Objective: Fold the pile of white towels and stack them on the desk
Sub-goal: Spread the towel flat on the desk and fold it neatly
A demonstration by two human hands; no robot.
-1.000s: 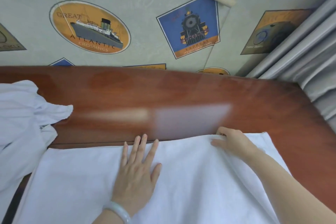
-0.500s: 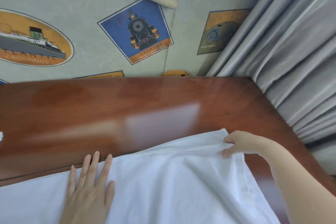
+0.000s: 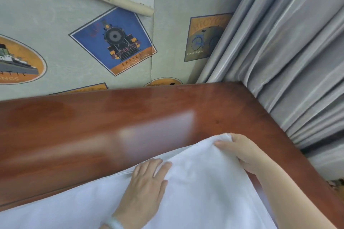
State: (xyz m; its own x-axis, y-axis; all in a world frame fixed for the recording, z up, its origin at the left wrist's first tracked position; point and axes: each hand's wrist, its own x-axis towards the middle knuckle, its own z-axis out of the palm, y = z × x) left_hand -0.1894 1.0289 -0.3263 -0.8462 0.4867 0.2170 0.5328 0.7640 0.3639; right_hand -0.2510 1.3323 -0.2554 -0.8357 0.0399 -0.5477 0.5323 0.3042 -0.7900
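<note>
The towel (image 3: pixel 195 191) lies on the table (image 3: pixel 93 126). The right hand (image 3: pixel 240 152) pinches its far corner; the left hand (image 3: pixel 145 188) presses flat, fingers spread. Risk: uneven pull skews the fold.

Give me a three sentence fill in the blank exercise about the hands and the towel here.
1. The right hand pinches the far ____ of the white towel.
2. The left hand rests on the towel, palm ____.
3. The towel lies on a glossy wooden ____.
Missing words: corner; down; desk.
</note>
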